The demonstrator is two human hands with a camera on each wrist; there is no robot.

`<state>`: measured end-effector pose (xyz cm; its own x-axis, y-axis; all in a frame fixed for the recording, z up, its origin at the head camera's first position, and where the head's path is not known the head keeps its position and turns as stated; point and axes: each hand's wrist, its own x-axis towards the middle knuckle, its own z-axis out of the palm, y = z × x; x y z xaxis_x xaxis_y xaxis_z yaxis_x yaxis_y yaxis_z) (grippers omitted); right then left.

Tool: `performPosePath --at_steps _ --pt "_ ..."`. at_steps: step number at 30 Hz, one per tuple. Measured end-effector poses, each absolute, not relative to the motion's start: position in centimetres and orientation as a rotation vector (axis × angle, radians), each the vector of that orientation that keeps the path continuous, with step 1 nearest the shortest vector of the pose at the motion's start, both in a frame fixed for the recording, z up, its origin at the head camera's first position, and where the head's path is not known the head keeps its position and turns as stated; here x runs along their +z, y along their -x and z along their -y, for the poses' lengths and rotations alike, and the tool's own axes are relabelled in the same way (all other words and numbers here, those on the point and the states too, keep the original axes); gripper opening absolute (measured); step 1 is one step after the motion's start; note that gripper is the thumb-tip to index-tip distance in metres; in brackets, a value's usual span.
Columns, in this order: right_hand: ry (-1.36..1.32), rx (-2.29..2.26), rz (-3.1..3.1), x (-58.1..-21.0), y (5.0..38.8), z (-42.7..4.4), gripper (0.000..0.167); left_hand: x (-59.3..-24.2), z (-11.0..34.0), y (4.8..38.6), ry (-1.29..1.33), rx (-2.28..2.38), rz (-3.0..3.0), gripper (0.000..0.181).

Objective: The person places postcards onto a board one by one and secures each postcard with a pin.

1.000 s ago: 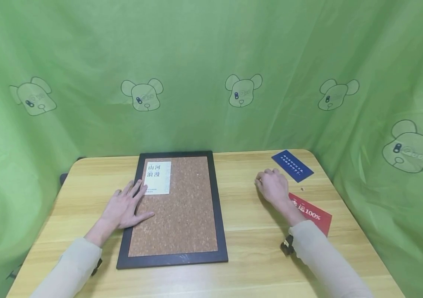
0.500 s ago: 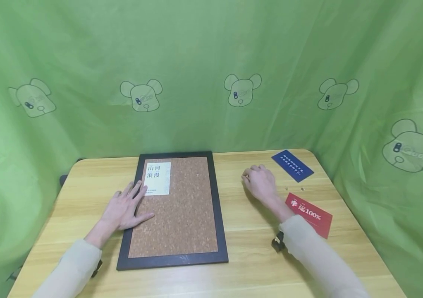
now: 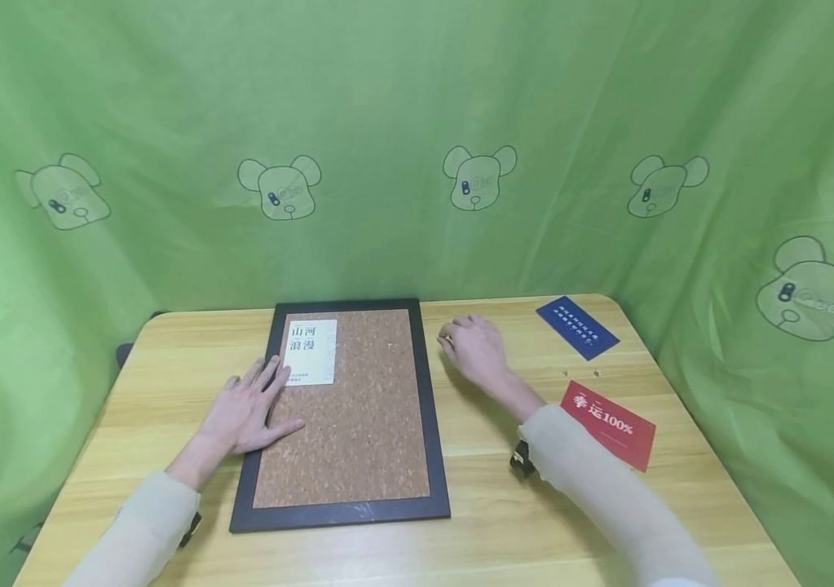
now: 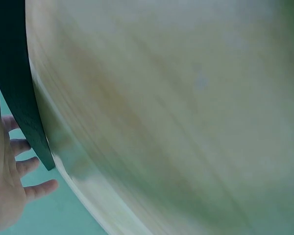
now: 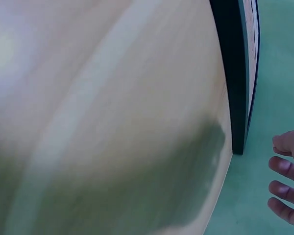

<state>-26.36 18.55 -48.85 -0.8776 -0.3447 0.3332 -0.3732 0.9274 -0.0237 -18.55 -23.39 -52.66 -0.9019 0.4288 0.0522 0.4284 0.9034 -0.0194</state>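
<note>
A cork board (image 3: 358,424) in a black frame lies on the wooden table. On its upper left is a white card (image 3: 319,355) with dark Chinese characters. My left hand (image 3: 240,412) rests spread over the left frame edge, fingertips on the card's lower left and thumb on the cork. Just right of the board, my right hand (image 3: 474,349) hovers with thumb and forefinger tips together and the other fingers bent. Anything between those tips is too small to make out. In the right wrist view the right hand (image 5: 289,176) shows partly, beyond the board's dark edge (image 5: 235,78).
A blue card (image 3: 576,328) with white writing lies at the table's back right. Nearer is a red card (image 3: 611,428), partly beneath the right forearm. Two tiny shiny pieces, like thumbtacks (image 3: 597,373), lie between the cards. A green curtain (image 3: 387,244) hangs behind the table.
My right hand has moved left from near the blue card to beside the board, uncovering a second tiny piece and more of the red card. The left hand has stayed in place.
</note>
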Motion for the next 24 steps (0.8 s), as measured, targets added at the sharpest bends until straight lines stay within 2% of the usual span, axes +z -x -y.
performPosePath --at_steps 24 --pt "-0.691 0.078 2.663 -48.6 28.5 -11.7 0.014 -52.6 23.5 18.4 0.684 -0.002 3.015 0.102"
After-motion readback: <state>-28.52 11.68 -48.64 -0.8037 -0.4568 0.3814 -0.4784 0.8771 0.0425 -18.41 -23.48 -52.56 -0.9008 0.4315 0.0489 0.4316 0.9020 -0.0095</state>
